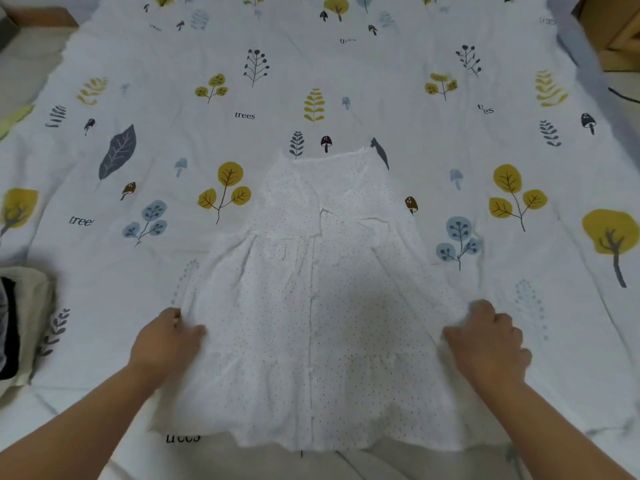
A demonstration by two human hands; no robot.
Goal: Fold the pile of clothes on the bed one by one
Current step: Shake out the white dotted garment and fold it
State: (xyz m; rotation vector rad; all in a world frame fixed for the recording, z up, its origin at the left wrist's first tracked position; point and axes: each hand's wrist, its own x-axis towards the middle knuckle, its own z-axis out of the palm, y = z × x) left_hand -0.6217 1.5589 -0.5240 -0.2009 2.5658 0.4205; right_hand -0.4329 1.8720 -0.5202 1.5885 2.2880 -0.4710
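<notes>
A white dress with small dark dots (311, 306) lies spread flat on the bed, neckline pointing away from me and hem near the front edge. Its sleeves are folded in across the chest. My left hand (166, 337) pinches the left side edge of the skirt. My right hand (488, 341) grips the right side edge, fingers curled into the fabric. Both hands sit at about the same height, on opposite sides of the skirt.
The bed sheet (346, 81) is white with printed trees, leaves and mushrooms. A stack of cream and dark clothes (17, 317) sits at the left edge. Wooden furniture (620, 29) stands at the far right corner.
</notes>
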